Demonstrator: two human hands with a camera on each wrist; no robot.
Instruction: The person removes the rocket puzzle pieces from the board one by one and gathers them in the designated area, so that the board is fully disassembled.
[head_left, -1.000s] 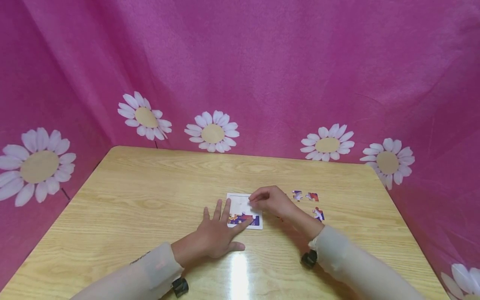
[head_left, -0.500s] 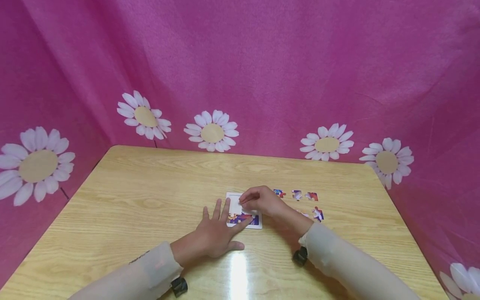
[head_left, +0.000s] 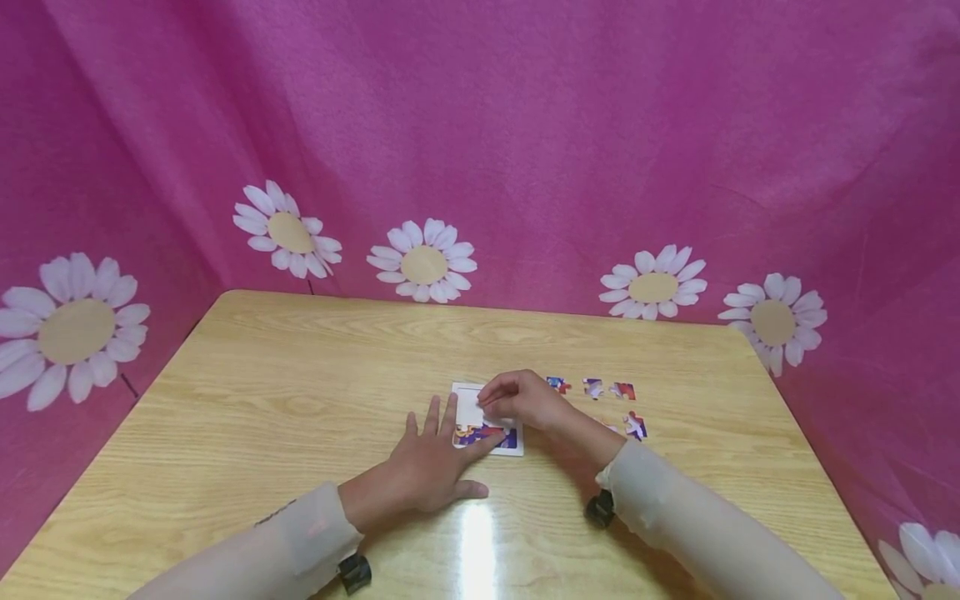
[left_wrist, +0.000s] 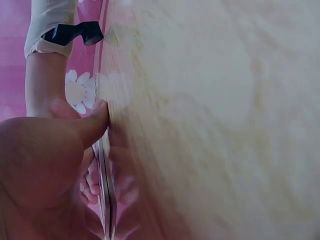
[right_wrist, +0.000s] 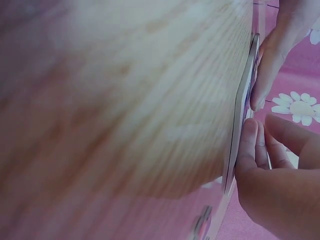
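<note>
A small white puzzle tray [head_left: 469, 408] lies on the table, with joined purple and orange pieces [head_left: 467, 436] along its near edge. My left hand [head_left: 426, 471] rests flat beside it with fingers spread, the index finger reaching across the joined pieces. Over the tray's right half, my right hand [head_left: 528, 402] pinches a pale puzzle piece [head_left: 497, 422] that its fingers mostly cover. The right wrist view shows the curled fingers [right_wrist: 248, 137] right at the tray's surface, facing the left hand's finger [right_wrist: 265, 75]. In the left wrist view the thumb [left_wrist: 95, 122] extends beside the tray's edge.
Several loose puzzle pieces lie right of the tray, among them a blue-red one [head_left: 557, 384], a purple-white one [head_left: 593, 388], a red one [head_left: 623, 391] and a purple one [head_left: 635, 426]. A pink curtain [head_left: 510, 150] with daisies hangs behind the wooden table [head_left: 315, 375].
My right hand has moved a little left over the tray with the puzzle piece, then stayed there. Loose pieces behind its wrist have come into sight. The left hand has kept its place.
</note>
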